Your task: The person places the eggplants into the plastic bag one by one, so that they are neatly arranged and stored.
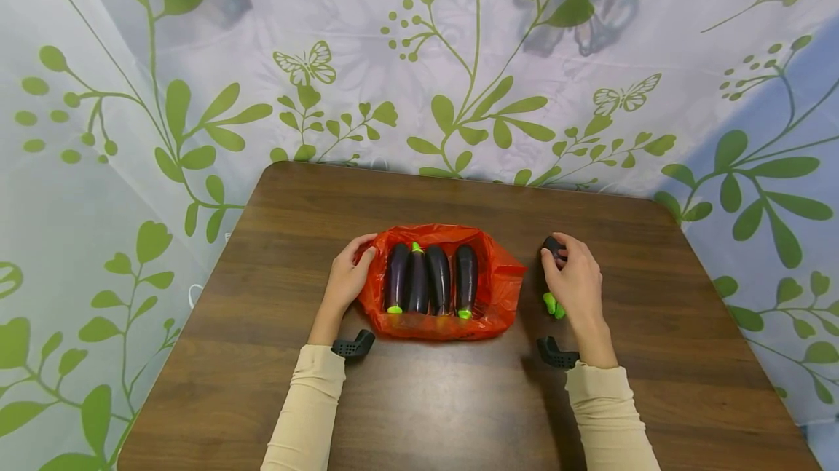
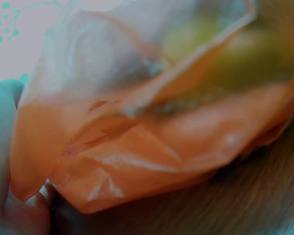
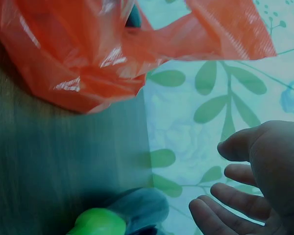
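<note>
A red plastic bag [image 1: 501, 296] lies open on the table, with several dark purple eggplants [image 1: 417, 282] side by side inside it. My left hand [image 1: 347, 278] pinches the bag's left edge; in the left wrist view the orange-looking plastic [image 2: 112, 181] passes between thumb and fingers. To the right of the bag, my right hand [image 1: 577, 274] hovers over more eggplants [image 1: 555, 247] with bright green stem ends, partly hidden beneath it. In the right wrist view that hand's fingers [image 3: 240, 200] are spread and loosely bent, apart from the eggplant [image 3: 142, 208], with nothing between them.
The brown wooden table [image 1: 452, 398] has its back edge against a white cloth [image 1: 367, 92] printed with green leaves and butterflies. Black wrist mounts [image 1: 354, 345] project inward from both wrists. The bag's right side flares toward the right hand.
</note>
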The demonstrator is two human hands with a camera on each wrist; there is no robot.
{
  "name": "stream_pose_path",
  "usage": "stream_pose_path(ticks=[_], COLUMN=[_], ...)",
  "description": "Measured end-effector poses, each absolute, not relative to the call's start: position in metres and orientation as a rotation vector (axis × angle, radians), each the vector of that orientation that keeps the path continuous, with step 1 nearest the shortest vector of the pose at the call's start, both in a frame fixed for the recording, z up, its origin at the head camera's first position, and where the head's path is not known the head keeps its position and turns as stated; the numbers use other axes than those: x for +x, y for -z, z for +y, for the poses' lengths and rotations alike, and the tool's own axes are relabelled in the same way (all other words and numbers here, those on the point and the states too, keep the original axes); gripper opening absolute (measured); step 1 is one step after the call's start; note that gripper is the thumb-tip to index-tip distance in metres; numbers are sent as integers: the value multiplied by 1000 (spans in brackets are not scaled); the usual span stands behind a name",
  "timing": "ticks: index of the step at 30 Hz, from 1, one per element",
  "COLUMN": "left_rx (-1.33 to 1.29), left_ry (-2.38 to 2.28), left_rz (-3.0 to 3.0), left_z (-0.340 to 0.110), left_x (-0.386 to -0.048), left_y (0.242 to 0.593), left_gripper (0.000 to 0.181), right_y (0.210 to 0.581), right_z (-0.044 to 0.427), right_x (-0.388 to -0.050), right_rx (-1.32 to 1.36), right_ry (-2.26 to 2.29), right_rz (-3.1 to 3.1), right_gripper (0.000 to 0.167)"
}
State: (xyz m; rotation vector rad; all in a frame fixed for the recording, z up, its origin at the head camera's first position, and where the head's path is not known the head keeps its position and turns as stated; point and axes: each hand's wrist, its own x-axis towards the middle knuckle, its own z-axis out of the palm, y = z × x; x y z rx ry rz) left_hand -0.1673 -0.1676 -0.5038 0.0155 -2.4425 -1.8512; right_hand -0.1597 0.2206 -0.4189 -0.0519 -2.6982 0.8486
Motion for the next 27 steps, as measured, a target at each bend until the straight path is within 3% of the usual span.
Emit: stream_pose_path(ticks=[27], left_rx=[13], left_ry=[1844], left_rz=[-2434], left_z=[-168], left_x=[-167], left_y=[505], left_gripper=[38], right_y=[446], right_z=[239], right_x=[-167], right_rx=[-166], right_ry=[-766], right_rz=[-2902], right_gripper=[52])
